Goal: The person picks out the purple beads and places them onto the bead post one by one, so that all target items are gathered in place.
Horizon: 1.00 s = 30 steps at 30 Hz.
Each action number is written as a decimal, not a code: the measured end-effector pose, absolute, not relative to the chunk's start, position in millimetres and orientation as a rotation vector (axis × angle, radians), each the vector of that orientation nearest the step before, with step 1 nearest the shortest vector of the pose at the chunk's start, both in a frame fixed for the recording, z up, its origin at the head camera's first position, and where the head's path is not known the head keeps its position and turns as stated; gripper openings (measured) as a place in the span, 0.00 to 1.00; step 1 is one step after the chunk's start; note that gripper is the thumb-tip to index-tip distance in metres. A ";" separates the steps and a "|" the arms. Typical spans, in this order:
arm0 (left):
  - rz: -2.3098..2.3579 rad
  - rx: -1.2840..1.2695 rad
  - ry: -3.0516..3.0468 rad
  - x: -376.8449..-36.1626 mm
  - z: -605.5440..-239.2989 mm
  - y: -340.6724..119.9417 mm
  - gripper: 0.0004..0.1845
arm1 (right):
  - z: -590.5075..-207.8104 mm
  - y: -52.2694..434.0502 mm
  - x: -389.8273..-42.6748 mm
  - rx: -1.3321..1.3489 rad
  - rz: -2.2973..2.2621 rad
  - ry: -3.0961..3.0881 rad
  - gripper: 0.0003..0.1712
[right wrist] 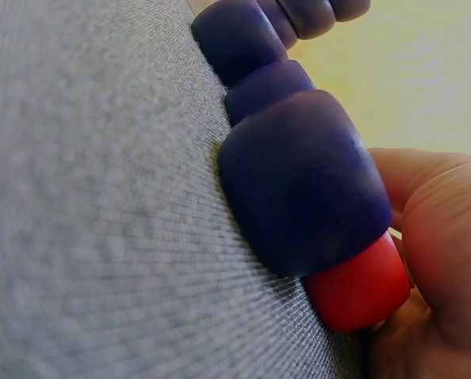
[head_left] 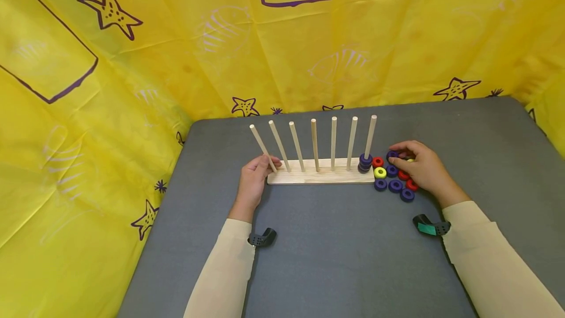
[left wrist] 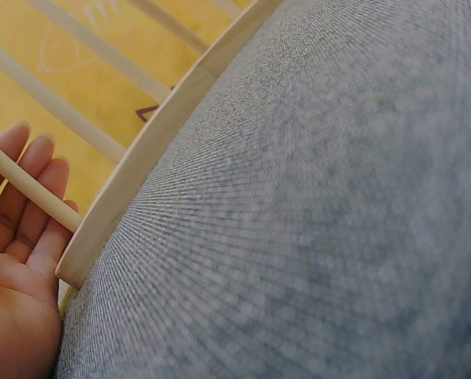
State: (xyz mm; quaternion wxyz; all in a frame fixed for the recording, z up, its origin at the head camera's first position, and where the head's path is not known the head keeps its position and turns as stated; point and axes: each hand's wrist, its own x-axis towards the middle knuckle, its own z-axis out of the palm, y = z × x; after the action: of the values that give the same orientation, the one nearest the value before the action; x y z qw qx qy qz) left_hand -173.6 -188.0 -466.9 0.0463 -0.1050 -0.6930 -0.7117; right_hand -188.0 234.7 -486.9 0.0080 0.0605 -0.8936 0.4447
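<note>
A dark blue ring (head_left: 390, 154) sits at the tips of the right hand (head_left: 420, 167), pinched between thumb and fingers; below and left of that hand lie loose rings (head_left: 390, 188) in blue, red and yellow, near it and close together; farther left stands a seven-peg wooden stand (head_left: 324, 177), with stacked blue rings (head_left: 364, 164) on the peg nearest that hand; at the opposite end the left hand (head_left: 254, 181) has its fingers extended and relaxed behind the end peg (head_left: 259, 139); under both hands spreads a grey tabletop (head_left: 326, 244); beyond them hangs yellow cloth (head_left: 282, 63).
</note>
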 end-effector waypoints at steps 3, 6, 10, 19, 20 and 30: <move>-2.171 -0.320 -2.119 -173.5 -466.8 -188.0 0.23 | -486.1 234.4 -187.9 0.193 1.391 -2.791 0.18; -2.172 -0.316 -2.120 -173.3 -466.4 -187.9 0.22 | -485.7 234.4 -187.7 0.195 1.389 -2.792 0.18; -2.173 -0.308 -2.121 -172.5 -465.7 -187.5 0.22 | -485.9 234.3 -187.5 0.184 1.382 -2.790 0.19; -2.177 -0.269 -2.110 -180.6 -484.2 -191.6 0.23 | -485.4 234.5 -186.7 0.168 1.383 -2.705 0.19; -2.177 -0.261 -2.112 -182.2 -487.3 -192.5 0.23 | -485.1 234.4 -186.4 0.171 1.383 -2.695 0.19; -2.159 -0.301 -2.131 -173.3 -468.2 -188.4 0.23 | -487.3 236.1 -185.7 0.168 1.380 -2.671 0.19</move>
State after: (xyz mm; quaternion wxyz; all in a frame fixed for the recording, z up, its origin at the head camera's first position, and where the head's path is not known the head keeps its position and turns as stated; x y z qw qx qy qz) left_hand -173.3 -188.4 -468.2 0.0466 -0.0988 -0.6983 -0.7074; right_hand -185.7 236.1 -487.3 0.0651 0.0558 -0.8852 0.4572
